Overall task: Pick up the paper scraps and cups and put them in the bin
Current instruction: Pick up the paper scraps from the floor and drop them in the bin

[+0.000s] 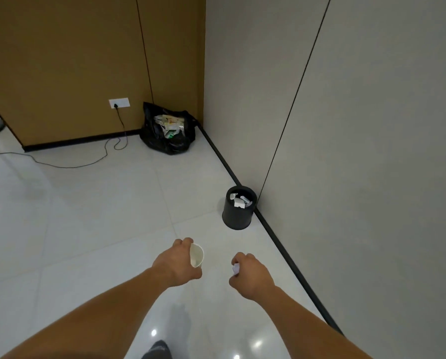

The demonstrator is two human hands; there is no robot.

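My left hand [178, 265] grips a white paper cup [196, 256], its open mouth turned to the right. A crumpled white paper scrap [235, 268] shows between the curled fingers of my right hand [251, 275], which holds it. Both hands hang over the pale tiled floor. Ahead and slightly right, a small black round bin [238, 215] stands on the floor against the grey wall, with several white paper scraps inside it.
A black rubbish bag [168, 130] full of waste sits in the far corner. A black cable [69, 164] runs from a wall socket [119, 102] across the floor at left. The grey wall [359, 151] with black skirting borders the right side.
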